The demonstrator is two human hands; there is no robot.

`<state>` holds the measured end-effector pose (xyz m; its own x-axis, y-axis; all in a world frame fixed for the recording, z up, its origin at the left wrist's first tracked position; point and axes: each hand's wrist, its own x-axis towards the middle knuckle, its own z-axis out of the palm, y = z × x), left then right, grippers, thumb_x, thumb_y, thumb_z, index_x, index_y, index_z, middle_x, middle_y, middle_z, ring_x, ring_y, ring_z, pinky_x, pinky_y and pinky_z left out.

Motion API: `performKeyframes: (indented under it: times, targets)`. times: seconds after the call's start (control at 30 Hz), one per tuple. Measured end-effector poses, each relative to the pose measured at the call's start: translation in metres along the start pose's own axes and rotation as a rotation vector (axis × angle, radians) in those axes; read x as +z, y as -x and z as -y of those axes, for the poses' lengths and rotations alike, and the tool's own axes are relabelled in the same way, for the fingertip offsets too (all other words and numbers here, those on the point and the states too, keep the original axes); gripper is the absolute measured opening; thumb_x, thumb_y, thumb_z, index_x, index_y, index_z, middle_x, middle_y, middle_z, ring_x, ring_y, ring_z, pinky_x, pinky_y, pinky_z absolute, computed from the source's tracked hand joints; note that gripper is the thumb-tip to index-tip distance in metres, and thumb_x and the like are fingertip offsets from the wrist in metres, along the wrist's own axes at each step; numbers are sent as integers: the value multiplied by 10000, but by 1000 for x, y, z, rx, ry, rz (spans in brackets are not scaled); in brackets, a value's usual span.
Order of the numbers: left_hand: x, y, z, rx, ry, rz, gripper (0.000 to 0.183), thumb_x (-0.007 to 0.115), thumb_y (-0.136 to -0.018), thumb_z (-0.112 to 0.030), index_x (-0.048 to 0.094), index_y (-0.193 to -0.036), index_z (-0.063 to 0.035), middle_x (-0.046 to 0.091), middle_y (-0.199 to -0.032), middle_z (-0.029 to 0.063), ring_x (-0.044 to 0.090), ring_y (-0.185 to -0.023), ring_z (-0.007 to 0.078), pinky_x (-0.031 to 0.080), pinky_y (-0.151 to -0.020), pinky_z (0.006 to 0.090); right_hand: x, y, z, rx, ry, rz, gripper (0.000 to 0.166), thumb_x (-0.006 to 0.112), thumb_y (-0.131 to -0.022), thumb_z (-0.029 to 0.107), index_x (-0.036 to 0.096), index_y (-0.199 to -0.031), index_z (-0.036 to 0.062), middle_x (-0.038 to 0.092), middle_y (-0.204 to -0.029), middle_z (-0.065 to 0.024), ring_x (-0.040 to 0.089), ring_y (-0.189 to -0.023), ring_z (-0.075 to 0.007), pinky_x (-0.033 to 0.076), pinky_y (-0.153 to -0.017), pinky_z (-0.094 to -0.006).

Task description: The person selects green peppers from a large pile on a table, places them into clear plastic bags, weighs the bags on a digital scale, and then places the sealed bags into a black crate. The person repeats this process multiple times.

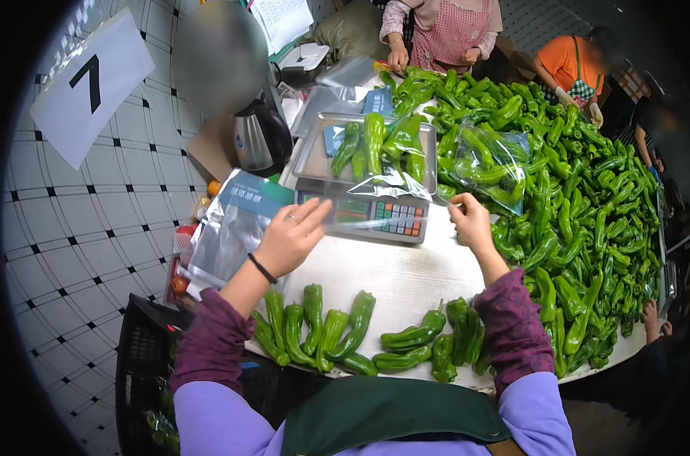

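A clear plastic bag of green peppers (374, 145) lies on the steel pan of a digital scale (309, 157). My right hand (471, 223) pinches the edge of the bag's clear film at its right corner. My left hand (293, 235) is raised at the film's left side, fingers stretched; whether it grips the film cannot be told. Beneath the film show the scale's display and keypad (400, 219). Right of the scale, another clear bag with peppers (492, 165) rests on the pepper heap. Loose green peppers (333, 336) lie in two groups along the near table edge.
A large heap of green peppers (578, 228) covers the table's right side. Flat empty bags (236, 228) lie left, by an electric kettle (253, 137). A black crate (134, 365) stands lower left. Several people are around the table, one in a checked apron (450, 34) across from me.
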<state>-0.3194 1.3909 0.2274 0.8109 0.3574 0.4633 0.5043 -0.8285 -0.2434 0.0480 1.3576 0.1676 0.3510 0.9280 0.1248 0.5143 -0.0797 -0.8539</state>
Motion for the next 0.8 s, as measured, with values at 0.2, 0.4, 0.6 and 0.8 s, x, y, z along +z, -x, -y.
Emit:
performKeyframes:
  times: [0.2, 0.4, 0.6, 0.8]
  targets:
    - [-16, 52, -55, -380, 414, 121, 113, 643, -750, -157, 603, -811, -71, 637, -963, 96, 612, -858, 270, 483, -705, 395, -31, 82, -6, 23, -135, -43, 92, 575, -859, 73, 608, -896, -5, 596, -673, -28, 547, -570, -74, 435, -509, -229]
    - [-2, 67, -126, 4, 587, 563, 224, 673, -763, -260, 574, -885, -101, 581, -771, 57, 612, -777, 265, 484, -668, 393, -18, 169, 0, -358, 439, 530, 430, 711, -729, 218, 608, -1110, 48, 610, -1085, -166, 542, -1051, -342, 447, -888, -420]
    - [9, 57, -110, -60, 439, 653, 233, 650, -785, -300, 576, -883, -102, 614, -806, 67, 630, -792, 270, 496, -668, 398, -17, 188, -14, -301, 496, 768, 657, 762, -687, 189, 509, -1283, 80, 461, -1330, -174, 430, -1213, -360, 360, -1028, -405]
    - [17, 68, -82, -249, 467, 691, 293, 638, -796, -254, 612, -1039, -92, 654, -898, 115, 625, -844, 311, 503, -726, 420, -13, 164, -44, 0, 96, 784, 414, 721, -758, 161, 605, -1146, 76, 609, -1044, -120, 564, -921, -248, 455, -828, -356]
